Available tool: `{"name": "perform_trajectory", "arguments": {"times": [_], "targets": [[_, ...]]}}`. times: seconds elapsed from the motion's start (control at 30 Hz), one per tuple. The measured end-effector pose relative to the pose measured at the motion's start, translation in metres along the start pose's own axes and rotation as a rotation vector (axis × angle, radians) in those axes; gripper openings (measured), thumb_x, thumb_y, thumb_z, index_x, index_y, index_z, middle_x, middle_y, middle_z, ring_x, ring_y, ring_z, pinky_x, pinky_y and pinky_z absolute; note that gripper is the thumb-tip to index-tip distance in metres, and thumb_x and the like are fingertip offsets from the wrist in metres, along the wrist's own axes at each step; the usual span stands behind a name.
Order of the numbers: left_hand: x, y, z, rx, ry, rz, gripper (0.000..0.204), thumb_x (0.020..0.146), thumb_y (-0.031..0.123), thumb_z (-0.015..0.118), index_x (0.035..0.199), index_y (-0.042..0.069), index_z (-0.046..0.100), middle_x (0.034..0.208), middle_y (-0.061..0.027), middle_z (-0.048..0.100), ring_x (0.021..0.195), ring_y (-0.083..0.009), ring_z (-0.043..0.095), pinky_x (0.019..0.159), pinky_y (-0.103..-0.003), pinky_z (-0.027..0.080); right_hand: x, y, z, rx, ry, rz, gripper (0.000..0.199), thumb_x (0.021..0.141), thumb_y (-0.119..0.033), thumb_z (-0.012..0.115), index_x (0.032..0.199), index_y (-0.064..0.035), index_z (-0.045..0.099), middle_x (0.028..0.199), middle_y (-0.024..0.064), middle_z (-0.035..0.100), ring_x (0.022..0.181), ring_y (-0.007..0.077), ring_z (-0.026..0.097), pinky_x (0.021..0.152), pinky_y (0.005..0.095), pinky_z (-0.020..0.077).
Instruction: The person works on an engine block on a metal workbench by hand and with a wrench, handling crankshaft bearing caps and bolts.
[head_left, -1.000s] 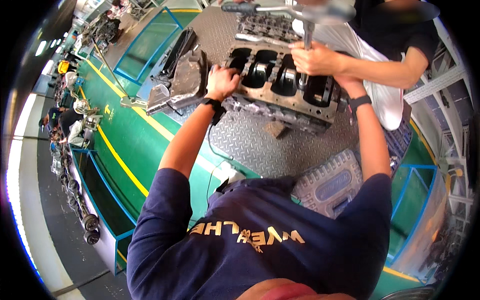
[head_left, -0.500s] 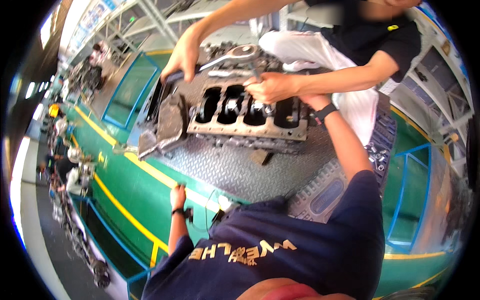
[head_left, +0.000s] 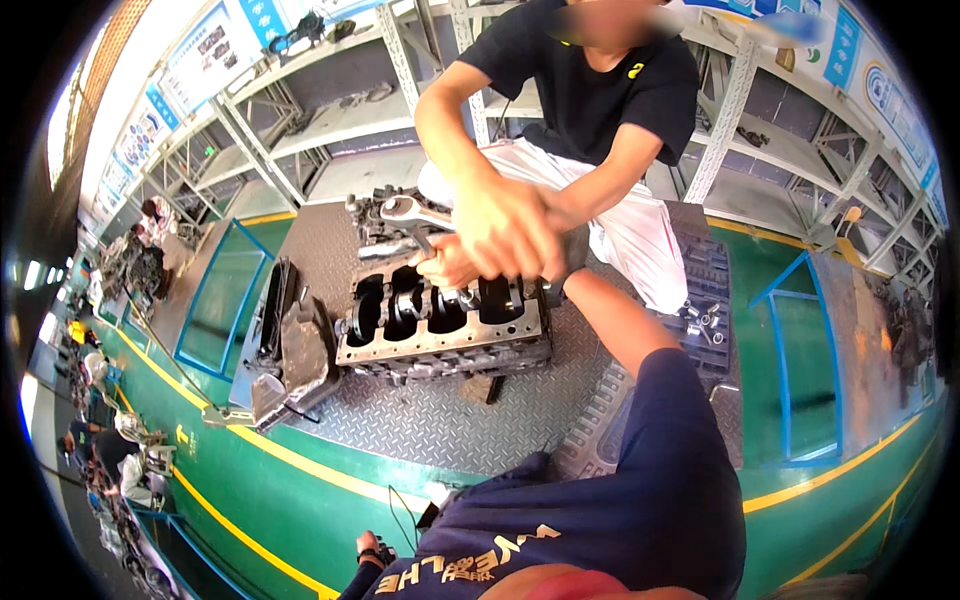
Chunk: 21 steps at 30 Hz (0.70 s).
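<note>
My right hand (head_left: pixel 560 290) reached the engine block (head_left: pixel 440 325), probably hidden behind a co-worker's hands (head_left: pixel 505 235); grip unclear. Left hand (head_left: pixel 372 548) hung low, grip unclear.

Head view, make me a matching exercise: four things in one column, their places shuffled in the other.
1 block
2 wrench
3 sockets
4 grey cover

a in a co-worker's hands
b left of the block
c middle of the tread plate
d right, on a dark tray

Pairs: 1-c, 2-a, 3-d, 4-b
</note>
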<state>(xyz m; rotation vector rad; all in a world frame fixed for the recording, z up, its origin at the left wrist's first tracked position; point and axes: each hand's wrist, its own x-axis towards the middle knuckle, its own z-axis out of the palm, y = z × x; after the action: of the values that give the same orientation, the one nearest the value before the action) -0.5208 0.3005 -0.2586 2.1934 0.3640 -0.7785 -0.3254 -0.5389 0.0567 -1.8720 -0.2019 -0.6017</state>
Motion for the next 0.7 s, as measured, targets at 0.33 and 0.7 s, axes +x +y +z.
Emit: {"name": "perform_trajectory", "arguments": {"times": [0.33, 0.7], "targets": [[-0.011, -0.041, 0.018, -0.322, 0.199, -0.372, 0.048, 0.098, 0.04, 0.046, 0.105, -0.002, 0.068, 0.094, -0.0168, 0.07, 0.073, -0.0284, 0.066, 0.056, -0.046, 0.051, -0.031, -0.002, 0.027, -0.821, 0.122, 0.189, 0.041, 0.097, -0.046, 0.059, 0.113, -0.0092, 0.068, 0.123, 0.0195, 0.069, 0.121, 0.037, 0.06, 0.102, 0.0483, 0.0444], [-0.031, -0.058, 0.046, -0.198, 0.228, -0.523, 0.037, 0.091, 0.03, 0.049, 0.098, 0.001, 0.07, 0.087, -0.0185, 0.07, 0.077, -0.0332, 0.067, 0.061, -0.049, 0.052, -0.028, -0.002, 0.025, -1.324, -0.138, 0.208, 0.052, 0.092, -0.045, 0.067, 0.135, -0.0171, 0.063, 0.129, 0.0136, 0.07, 0.116, 0.0348, 0.067, 0.092, 0.0508, 0.056]]}}
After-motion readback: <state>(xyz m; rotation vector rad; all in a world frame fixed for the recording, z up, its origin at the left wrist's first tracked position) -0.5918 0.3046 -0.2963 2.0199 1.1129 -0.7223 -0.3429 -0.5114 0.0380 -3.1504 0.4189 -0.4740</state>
